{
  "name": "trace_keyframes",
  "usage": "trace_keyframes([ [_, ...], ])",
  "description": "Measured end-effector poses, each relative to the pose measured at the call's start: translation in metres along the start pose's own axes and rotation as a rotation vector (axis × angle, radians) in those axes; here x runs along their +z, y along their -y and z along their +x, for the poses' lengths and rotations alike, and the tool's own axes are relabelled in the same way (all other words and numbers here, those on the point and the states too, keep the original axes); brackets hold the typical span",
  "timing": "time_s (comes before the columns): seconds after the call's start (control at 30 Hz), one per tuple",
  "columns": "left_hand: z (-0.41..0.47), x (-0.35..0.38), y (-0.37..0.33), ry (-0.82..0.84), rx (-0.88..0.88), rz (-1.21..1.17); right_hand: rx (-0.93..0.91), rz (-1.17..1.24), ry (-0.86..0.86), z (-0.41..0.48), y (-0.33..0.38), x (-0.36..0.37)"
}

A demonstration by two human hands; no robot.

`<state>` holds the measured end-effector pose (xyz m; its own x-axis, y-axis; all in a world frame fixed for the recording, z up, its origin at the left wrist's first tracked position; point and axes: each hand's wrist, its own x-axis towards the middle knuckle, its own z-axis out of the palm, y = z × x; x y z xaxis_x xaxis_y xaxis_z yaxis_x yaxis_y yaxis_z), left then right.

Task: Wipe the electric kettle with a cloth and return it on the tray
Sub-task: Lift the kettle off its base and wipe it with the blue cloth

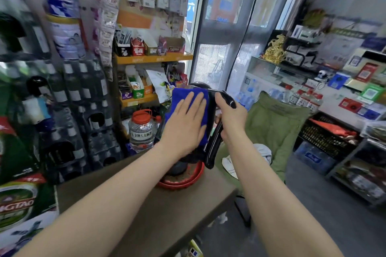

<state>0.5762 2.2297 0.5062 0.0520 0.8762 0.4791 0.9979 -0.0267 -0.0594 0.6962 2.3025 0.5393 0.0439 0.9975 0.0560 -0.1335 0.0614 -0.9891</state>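
The black electric kettle (213, 148) is held in the air just above a round red tray (183, 182) on the brown table. My right hand (230, 115) is wrapped around its glossy black handle. A blue cloth (183, 94) is draped over the kettle's side, and my left hand (186, 123) lies flat on the cloth with fingers spread, pressing it against the kettle body. The cloth and my hand hide most of the kettle. A dark round base (177, 168) sits in the tray under the kettle.
The brown table (146, 215) runs toward me from the tray. A clear jar with a red lid (142, 129) stands behind it. Shelves of packaged goods and bottles fill the left. A green folding chair (275, 127) and a counter stand to the right.
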Motion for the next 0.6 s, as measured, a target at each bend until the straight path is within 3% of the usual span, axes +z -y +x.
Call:
trace_keyframes([
  [0.13, 0.036, -0.031, 0.008, 0.072, -0.086, -0.08, 0.12, 0.127, -0.016, 0.004, 0.012, -0.005],
  [0.33, 0.018, -0.035, -0.019, 0.087, 0.249, 0.22, 0.1, 0.196, -0.027, 0.015, 0.039, -0.009],
  [0.43, 0.041, -0.041, -0.009, 0.083, 0.116, 0.086, 0.066, 0.15, -0.042, 0.016, 0.035, -0.007],
  [0.53, 0.062, -0.042, 0.006, 0.054, -0.105, -0.206, 0.027, 0.126, -0.026, 0.016, 0.035, -0.009],
  [0.6, 0.06, -0.042, 0.003, 0.051, -0.173, -0.247, 0.002, 0.092, -0.03, 0.016, 0.038, -0.012],
])
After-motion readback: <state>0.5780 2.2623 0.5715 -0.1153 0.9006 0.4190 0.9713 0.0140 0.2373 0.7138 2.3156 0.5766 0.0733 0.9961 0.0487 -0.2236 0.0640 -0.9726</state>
